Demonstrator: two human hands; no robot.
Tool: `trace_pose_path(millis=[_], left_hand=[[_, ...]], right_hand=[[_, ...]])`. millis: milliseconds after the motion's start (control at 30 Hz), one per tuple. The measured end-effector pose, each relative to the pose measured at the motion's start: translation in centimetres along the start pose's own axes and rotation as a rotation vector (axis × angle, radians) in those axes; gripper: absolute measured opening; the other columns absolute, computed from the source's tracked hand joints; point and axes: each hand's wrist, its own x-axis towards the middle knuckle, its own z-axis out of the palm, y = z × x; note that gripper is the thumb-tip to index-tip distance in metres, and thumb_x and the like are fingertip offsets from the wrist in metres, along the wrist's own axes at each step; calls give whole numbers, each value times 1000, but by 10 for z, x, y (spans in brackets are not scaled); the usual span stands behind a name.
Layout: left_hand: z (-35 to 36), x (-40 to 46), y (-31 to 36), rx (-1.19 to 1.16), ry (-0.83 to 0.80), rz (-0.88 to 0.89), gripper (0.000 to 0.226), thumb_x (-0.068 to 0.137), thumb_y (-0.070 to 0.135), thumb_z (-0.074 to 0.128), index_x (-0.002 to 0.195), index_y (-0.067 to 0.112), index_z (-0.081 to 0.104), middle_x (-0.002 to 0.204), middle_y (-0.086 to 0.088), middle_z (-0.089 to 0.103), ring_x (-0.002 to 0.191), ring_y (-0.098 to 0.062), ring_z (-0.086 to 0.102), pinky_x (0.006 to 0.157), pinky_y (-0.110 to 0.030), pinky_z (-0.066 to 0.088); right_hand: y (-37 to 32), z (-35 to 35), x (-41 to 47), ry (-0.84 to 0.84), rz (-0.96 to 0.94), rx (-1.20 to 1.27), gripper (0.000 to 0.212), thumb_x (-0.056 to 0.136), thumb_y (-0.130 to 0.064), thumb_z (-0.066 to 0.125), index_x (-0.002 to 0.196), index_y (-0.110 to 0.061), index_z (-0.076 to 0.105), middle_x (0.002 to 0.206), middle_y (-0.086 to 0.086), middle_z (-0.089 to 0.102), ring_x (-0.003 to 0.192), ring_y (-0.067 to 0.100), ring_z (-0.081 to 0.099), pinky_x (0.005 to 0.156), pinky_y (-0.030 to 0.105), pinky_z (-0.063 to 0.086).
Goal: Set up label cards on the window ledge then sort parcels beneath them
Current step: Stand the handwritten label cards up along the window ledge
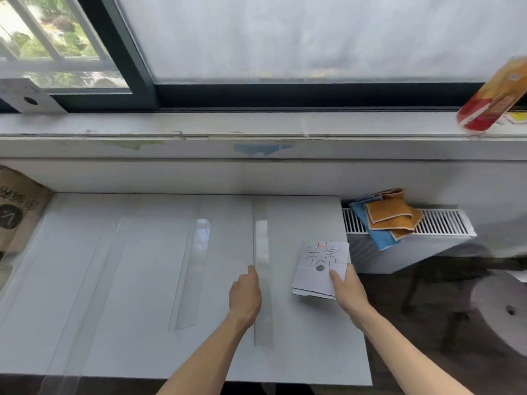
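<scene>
While the right hand (346,292) pinches the label card (320,269) at its lower right corner, the card sits low over the near right part of the white desk (128,280), well short of the window ledge (228,125). It's folded white paper with handwritten characters and a punched hole: light, floppy, easy to crease, so I'd keep the hold at an edge, clear of the writing. The left hand (245,292) has its fingers (252,273) curled at the edge of a clear tape strip (262,269) stuck along the desk; they seem to be picking at it, though I can't tell if they have it. That tape looks thin and clingy, best lifted from one end. No parcels in view.
</scene>
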Motion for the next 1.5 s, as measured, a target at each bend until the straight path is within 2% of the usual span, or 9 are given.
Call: trace_pose_path(millis=[133, 300, 667, 833, 967, 1100, 1167, 1333, 1500], left_hand=[[12, -5, 28, 96, -6, 42, 40, 93, -5, 42, 131, 7, 39, 109, -11, 62, 94, -29, 63, 66, -29, 38], [11, -1, 50, 218, 13, 97, 70, 89, -12, 40, 152, 2, 15, 113, -13, 62, 98, -29, 63, 71, -29, 37], [10, 5, 49, 244, -26, 132, 73, 87, -14, 41, 152, -1, 11, 108, -14, 64, 95, -30, 63, 70, -31, 37], [6, 4, 53, 170, -1, 88, 59, 89, -7, 40, 145, 5, 25, 103, -10, 65, 88, -29, 65, 65, -32, 36], [-5, 5, 57, 85, 67, 23, 35, 93, 6, 44, 128, 10, 48, 144, -9, 42, 101, -26, 58, 66, -30, 35], [-13, 13, 61, 14, 43, -19, 18, 91, 8, 46, 107, 6, 54, 116, -8, 54, 88, -24, 54, 68, -30, 40], [-14, 18, 62, 3, 47, -17, 23, 90, 9, 47, 113, 8, 50, 110, -8, 56, 80, -25, 51, 67, -31, 42], [-3, 20, 70, 140, 74, 82, 32, 93, 9, 45, 124, 10, 45, 112, -6, 56, 90, -23, 61, 66, -27, 39], [5, 23, 76, 99, 121, 83, 42, 92, -1, 44, 133, 7, 36, 109, -7, 58, 74, -21, 52, 61, -26, 37]], right_hand=[[12, -21, 6, -15, 26, 0, 28, 103, -20, 48, 131, -14, 46, 118, 0, 57, 107, 21, 56, 86, 32, 43], [16, -26, 13, -26, 36, -16, 28, 104, -19, 47, 132, -15, 45, 116, -1, 56, 105, 19, 55, 83, 31, 42], [-2, -20, 26, -38, 2, -37, 32, 105, -20, 47, 136, -13, 44, 125, 0, 56, 110, 18, 55, 85, 32, 44], [0, -17, 25, -60, -21, -39, 33, 104, -21, 47, 136, -15, 45, 126, -1, 57, 112, 18, 55, 92, 34, 47], [9, -18, 22, -41, -6, -27, 26, 103, -23, 49, 129, -19, 48, 125, 0, 62, 110, 20, 58, 94, 40, 50], [7, -24, 18, -58, -13, -7, 28, 104, -22, 48, 131, -17, 47, 121, -2, 60, 107, 18, 57, 85, 32, 46], [6, -26, 17, -68, -20, -4, 29, 104, -21, 48, 133, -17, 47, 120, -3, 58, 107, 17, 56, 85, 29, 45], [15, -32, 14, -92, -12, -20, 27, 104, -22, 47, 131, -19, 47, 120, -4, 59, 107, 15, 57, 81, 27, 45], [33, -43, 8, -83, 6, -12, 25, 103, -21, 47, 128, -24, 48, 118, -5, 60, 104, 12, 58, 78, 27, 45]])
